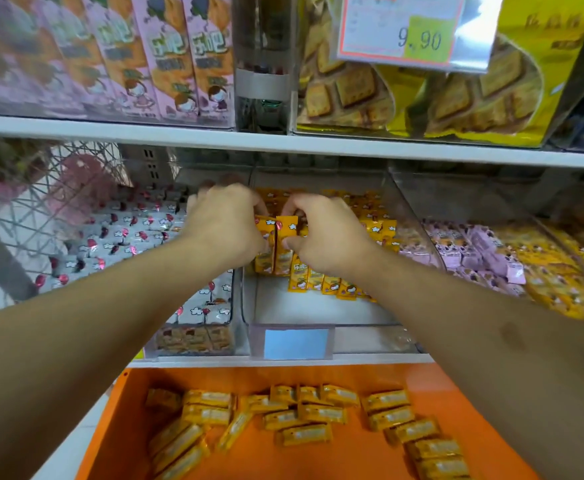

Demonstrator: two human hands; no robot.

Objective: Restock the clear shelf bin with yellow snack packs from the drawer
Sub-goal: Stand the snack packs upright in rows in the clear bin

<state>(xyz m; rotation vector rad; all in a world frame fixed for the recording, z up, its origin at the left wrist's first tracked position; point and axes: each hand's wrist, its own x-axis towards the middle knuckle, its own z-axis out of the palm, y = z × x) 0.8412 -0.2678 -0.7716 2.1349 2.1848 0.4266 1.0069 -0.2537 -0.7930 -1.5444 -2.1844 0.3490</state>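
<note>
Clearly the restock is under way but far from done, judged from the single head view. Both hands reach under the shelf (283, 142) into the clear bin (318, 317). The left hand (226, 225) has its fingers curled round an upright yellow pack (264, 245), and the right hand (321, 233) pinches a second pack (284, 247) between thumb and fingers; the two packs stand touching each other at the front of the rows already in the bin. Those rows (370, 216) fill the back and middle of the bin, with a short line of packs (325, 284) just in front of the right wrist, while the front stretch of the bin floor shows bare white down to the blue label (295, 342). Below, the orange drawer (318, 459) stands open and holds many loose yellow packs (306, 414), scattered flat and well apart from the bin. So, by my reading, roughly the rear part of the bin is stocked, the pair in hand is being set into place, and the front of the bin remains to be filled from the plentiful stock in the drawer. Beside the bin, a neighbouring bin of white packs (128, 233) lies on the left and pink packs (470, 247) on the right.
</note>
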